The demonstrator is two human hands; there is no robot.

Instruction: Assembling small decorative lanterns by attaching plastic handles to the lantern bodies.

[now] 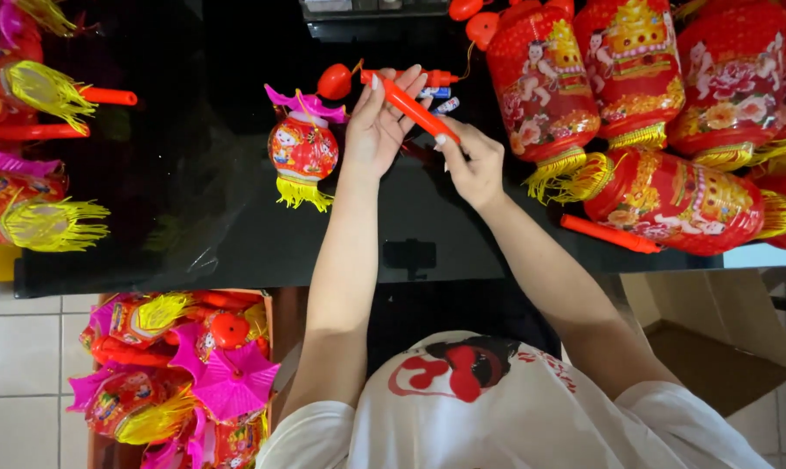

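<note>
Holding a slim orange-red handle stick (407, 106) between them, both hands worked over the black bench (236, 234). The left hand (377, 130) had its fingers curled around the stick's upper end, and the right hand (473, 165) pinched the lower end, so the stick slanted in the air above the bench. Just left of the hands lay a small red lantern (302, 149) with a pink top and yellow fringe. Small batteries (440, 97) lay just behind the stick. Larger red lanterns (636, 104) crowded the right side. A box of lanterns (184, 373) sat on the floor. The stick seemed mid-assembly; steady two-handed alignment looked needed next.
</note>
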